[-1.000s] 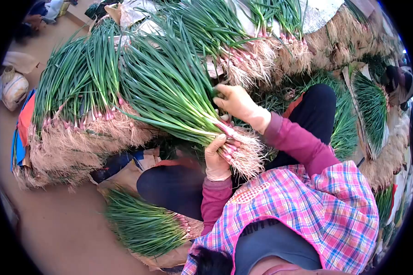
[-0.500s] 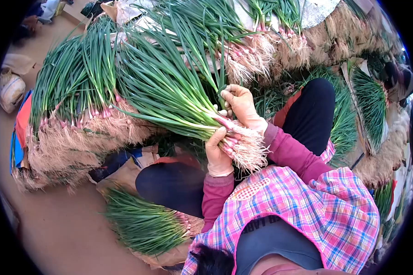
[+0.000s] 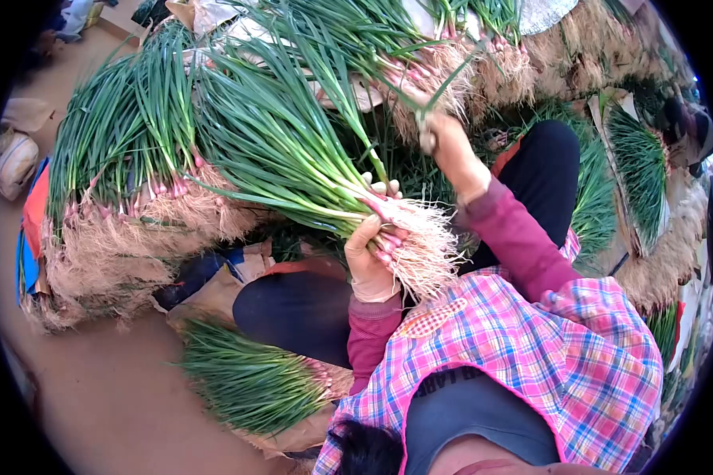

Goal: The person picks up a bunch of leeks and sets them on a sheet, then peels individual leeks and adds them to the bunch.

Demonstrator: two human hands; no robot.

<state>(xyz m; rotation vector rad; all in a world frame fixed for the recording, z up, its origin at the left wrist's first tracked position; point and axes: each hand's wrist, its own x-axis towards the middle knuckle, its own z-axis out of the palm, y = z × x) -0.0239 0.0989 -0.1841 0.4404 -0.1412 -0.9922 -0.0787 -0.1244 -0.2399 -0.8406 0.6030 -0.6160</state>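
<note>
The brown floor (image 3: 111, 372) bore a paper sheet (image 3: 297, 431) at seven o'clock, under leafy plants (image 3: 253, 380), and a pale sack (image 3: 14, 165) between nine and ten.

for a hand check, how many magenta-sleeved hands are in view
2. The left hand grips a bunch of green onions with pink bulbs and pale roots; the right hand, blurred, is higher and further right in the picture, a green leaf at its fingertips.

"What's at lower left?"
"A bundle of onions (image 3: 249, 376) on paper (image 3: 297, 431), on the floor (image 3: 119, 388)."
"Upper left?"
"A row of onions (image 3: 127, 142), right of a sack (image 3: 14, 165)."
"And the centre?"
"The held bunch (image 3: 313, 162), right of that row."
</note>
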